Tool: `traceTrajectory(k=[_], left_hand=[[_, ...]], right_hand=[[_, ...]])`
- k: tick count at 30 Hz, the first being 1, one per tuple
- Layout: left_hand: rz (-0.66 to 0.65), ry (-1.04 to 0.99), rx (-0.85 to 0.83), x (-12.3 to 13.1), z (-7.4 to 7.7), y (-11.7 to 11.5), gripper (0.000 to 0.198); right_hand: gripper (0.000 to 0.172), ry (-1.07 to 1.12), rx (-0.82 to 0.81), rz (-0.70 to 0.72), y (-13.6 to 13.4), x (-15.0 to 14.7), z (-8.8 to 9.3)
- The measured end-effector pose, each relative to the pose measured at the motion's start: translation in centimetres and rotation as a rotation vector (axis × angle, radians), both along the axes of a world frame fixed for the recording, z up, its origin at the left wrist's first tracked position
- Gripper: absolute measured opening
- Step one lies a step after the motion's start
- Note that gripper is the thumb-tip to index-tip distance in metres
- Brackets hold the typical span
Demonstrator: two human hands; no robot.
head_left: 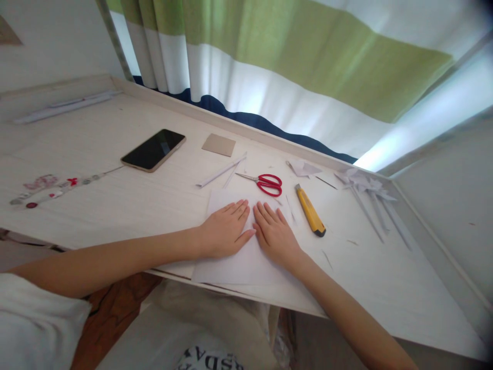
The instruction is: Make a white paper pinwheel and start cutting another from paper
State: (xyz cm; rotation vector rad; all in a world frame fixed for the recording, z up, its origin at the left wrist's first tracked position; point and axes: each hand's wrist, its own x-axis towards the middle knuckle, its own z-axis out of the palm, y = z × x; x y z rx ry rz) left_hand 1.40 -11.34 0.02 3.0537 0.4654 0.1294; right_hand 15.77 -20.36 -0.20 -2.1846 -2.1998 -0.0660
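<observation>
A white sheet of paper (pixel 239 264) lies at the near edge of a pale wooden desk (pixel 115 200). My left hand (pixel 225 231) rests flat on the sheet, fingers stretched out and together. Right beside it, my right hand (pixel 274 235) also lies flat on the paper, fingers extended, its thumb close to my left thumb. Neither hand holds anything. Just beyond my fingertips lie red-handled scissors (pixel 265 183), and to the right of my right hand a yellow utility knife (pixel 310 210).
A black phone (pixel 153 149) and a small brown card (pixel 219 144) lie further back on the left. Rolled paper sticks (pixel 221 173) sit near the scissors. Folded paper pinwheels (pixel 365 187) are at the right. A striped curtain (pixel 292 61) hangs behind the desk.
</observation>
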Motion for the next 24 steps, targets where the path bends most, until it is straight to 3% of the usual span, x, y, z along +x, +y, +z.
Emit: traceTrajectory(k=[9, 24], left_hand=[[0.006, -0.035, 0.015, -0.66, -0.82, -0.03, 0.059], [0.048, -0.028, 0.012, -0.50, -0.88, -0.44, 0.058]], right_hand=[[0.056, 0.008, -0.057, 0.059, -0.08, 0.28, -0.06], [0.055, -0.001, -0.053, -0.012, -0.20, -0.05, -0.47]])
